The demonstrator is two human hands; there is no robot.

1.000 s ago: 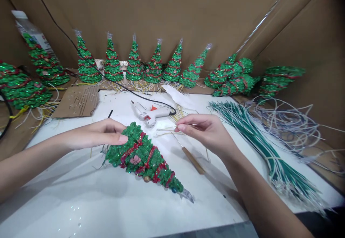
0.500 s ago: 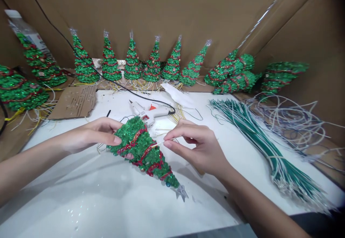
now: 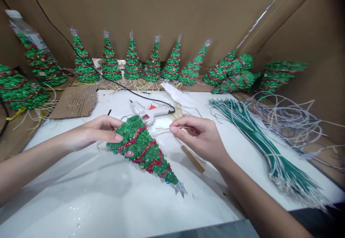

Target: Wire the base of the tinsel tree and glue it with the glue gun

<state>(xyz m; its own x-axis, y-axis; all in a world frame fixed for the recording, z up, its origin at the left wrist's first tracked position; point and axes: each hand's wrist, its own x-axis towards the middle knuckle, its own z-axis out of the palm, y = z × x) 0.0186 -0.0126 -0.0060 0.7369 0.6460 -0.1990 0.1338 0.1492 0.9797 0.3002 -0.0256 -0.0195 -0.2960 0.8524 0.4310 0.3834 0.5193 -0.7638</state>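
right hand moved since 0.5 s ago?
Yes. The right hand has shifted away from the tinsel tree, back toward the glue gun.

I can read no text, label, brand, number or sign here. The glue gun (image 3: 149, 113) on my surface (image 3: 107, 202) carries a small orange mark, too small to make out. The pale packet (image 3: 25, 29) at far left shows faint print, blurred beyond reading.

White table (image 3: 94, 195), glitter tree (image 3: 142, 150) lying tilted, glue gun (image 3: 147, 113), wooden-handled tool (image 3: 192, 159), green wire bundle (image 3: 258, 137), cardboard scrap (image 3: 74, 101)
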